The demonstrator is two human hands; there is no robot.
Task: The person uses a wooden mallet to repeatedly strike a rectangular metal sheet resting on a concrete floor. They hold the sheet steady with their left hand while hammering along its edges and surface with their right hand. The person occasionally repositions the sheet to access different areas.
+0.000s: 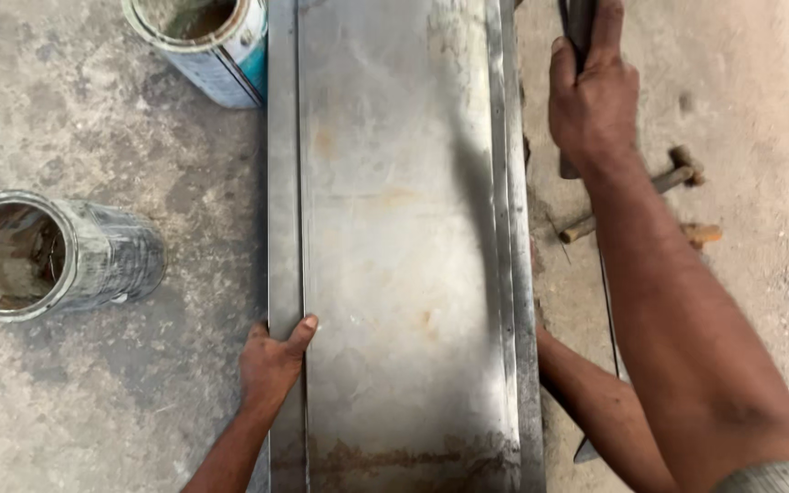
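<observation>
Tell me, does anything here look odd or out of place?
One tin lies tipped on its side on the floor, left of the metal sheet, while the other tin stands upright. Rust stains mark the sheet's near end.

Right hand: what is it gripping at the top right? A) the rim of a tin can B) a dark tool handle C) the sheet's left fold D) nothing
B: the right hand is closed around a dark tool handle beside the metal sheet.

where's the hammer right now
In the head view, the hammer lies on the concrete floor at the right, just beyond the metal sheet and partly hidden behind the right hand's forearm.
</observation>
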